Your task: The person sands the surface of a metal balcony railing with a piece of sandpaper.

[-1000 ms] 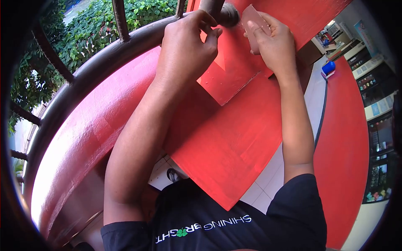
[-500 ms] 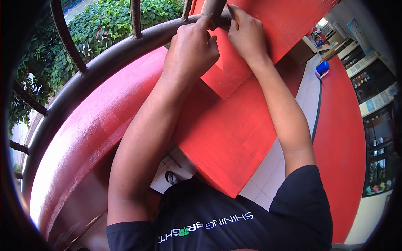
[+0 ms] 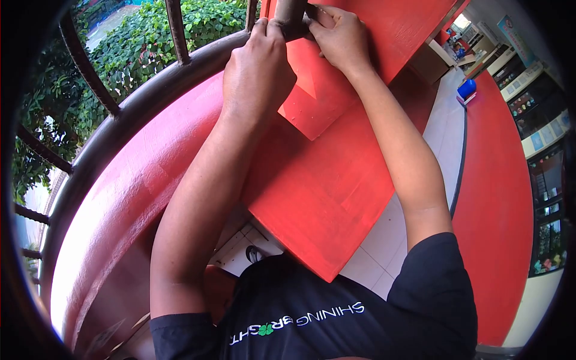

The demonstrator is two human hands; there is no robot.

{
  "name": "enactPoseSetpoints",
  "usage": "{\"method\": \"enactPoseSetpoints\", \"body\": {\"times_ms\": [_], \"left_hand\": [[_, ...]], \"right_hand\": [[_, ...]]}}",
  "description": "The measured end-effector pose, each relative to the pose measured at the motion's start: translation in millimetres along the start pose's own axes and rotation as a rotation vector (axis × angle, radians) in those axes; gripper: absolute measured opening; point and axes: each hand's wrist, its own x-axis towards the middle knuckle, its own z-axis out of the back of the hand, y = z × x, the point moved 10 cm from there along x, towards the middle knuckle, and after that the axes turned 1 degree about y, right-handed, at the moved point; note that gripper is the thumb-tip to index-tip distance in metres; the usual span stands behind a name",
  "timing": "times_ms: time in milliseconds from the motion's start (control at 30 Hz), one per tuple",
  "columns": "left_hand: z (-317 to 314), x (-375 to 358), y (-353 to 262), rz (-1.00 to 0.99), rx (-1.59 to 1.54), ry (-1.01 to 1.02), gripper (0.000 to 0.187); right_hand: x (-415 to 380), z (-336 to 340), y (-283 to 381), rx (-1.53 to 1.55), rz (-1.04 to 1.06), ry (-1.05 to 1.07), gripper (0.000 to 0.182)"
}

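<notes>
My left hand [image 3: 258,75] is closed, its knuckles up and its fingertips against the dark metal railing [image 3: 156,84], just left of an upright post [image 3: 290,13]. On the other side of that post, my right hand [image 3: 342,41] is pinched, with its fingertips right at the joint. A small dark strip [image 3: 311,10] shows by the right fingertips; I cannot tell what it is. Beneath both hands lies a red painted ledge [image 3: 318,198], with a raised red block [image 3: 312,102] on it.
A pink curved wall [image 3: 138,156] runs under the railing. Leafy bushes [image 3: 144,45] grow beyond the bars. To the right are a tiled floor [image 3: 384,240], a long red surface [image 3: 492,228], a blue object [image 3: 466,89] and windows [image 3: 549,198]. A counter stands farther back.
The view has shifted slightly. My left hand has turned more upright, its fingers now at the rail beside the post; my right hand stays pinched at the joint, its fingers a little differently placed.
</notes>
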Motion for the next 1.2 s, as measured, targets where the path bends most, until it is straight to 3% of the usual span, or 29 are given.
{"method": "enactPoseSetpoints", "body": {"times_ms": [67,167,300,367,400,467,533,633,700,733,800,867,933,1000,1033,1067,1100,1133,1200], "left_hand": [[2.3,-0.9,0.0,-0.006,-0.021,-0.034,0.029],[2.9,-1.9,0.2,0.002,-0.025,-0.012,0.029],[5.0,-0.3,-0.5,0.018,-0.044,0.025,0.03],[-4.1,-0.8,7.1,0.118,-0.071,0.138,0.051],[-3.5,-0.5,6.7,0.12,-0.07,0.14,0.051],[-4.1,0.0,7.4,0.114,-0.075,0.156,0.049],[-6.0,0.7,9.9,0.113,-0.08,0.143,0.049],[-8.6,2.8,9.8,0.111,-0.085,0.129,0.047],[-9.8,1.1,9.1,0.109,-0.078,0.14,0.047],[-2.5,1.1,4.6,0.06,-0.081,0.081,0.047],[5.7,1.6,-0.2,0.009,-0.087,0.02,0.046],[4.8,2.0,-0.1,0.018,-0.102,0.038,0.047],[4.3,2.1,0.0,0.022,-0.1,0.029,0.047],[4.7,1.0,0.4,0.018,-0.092,0.025,0.048],[4.7,0.4,0.7,0.015,-0.105,0.027,0.049],[5.1,0.9,1.4,0.017,-0.119,0.024,0.049],[5.8,1.5,1.6,0.019,-0.12,0.02,0.049],[5.3,1.5,1.4,0.027,-0.11,0.03,0.05],[3.7,0.4,0.8,0.032,-0.098,0.041,0.05]], "right_hand": [[-2.0,-13.2,-7.9,-0.022,-0.212,0.183,0.036],[-7.6,-15.5,-8.3,0.184,-0.324,0.206,0.04],[-17.1,-18.4,-3.8,-0.05,-0.126,0.18,0.042],[-11.3,-20.8,1.5,-0.101,-0.079,0.217,0.043],[-11.6,-19.9,1.7,-0.099,-0.081,0.219,0.043],[-16.9,-19.9,2.0,0.2,-0.369,0.302,0.04],[-25.2,-15.8,11.7,0.17,-0.39,0.361,0.04],[-26.7,-13.3,9.4,0.295,-0.417,0.281,0.042],[-25.8,-24.2,-4.6,0.433,-0.632,0.266,0.022],[-28.4,-29.0,-14.9,0.434,-0.638,0.267,0.022],[-19.4,-22.6,-6.0,-0.083,-0.195,0.232,0.026],[-16.4,-13.7,16.0,-0.061,-0.145,0.232,0.033],[-29.0,-6.1,32.4,0.41,-0.663,0.328,0.037],[-34.0,-32.5,-8.8,0.429,-0.624,0.341,0.038],[-26.7,-26.7,-11.5,0.09,-0.187,0.135,0.038],[-28.5,-14.2,37.9,-0.247,0.256,-0.073,0.038],[-28.7,-14.3,23.3,-0.156,0.11,0.051,0.038],[-19.0,-0.6,45.9,-0.158,0.113,0.054,0.038],[-30.6,-19.3,8.6,0.466,-0.721,0.312,0.042]]}}
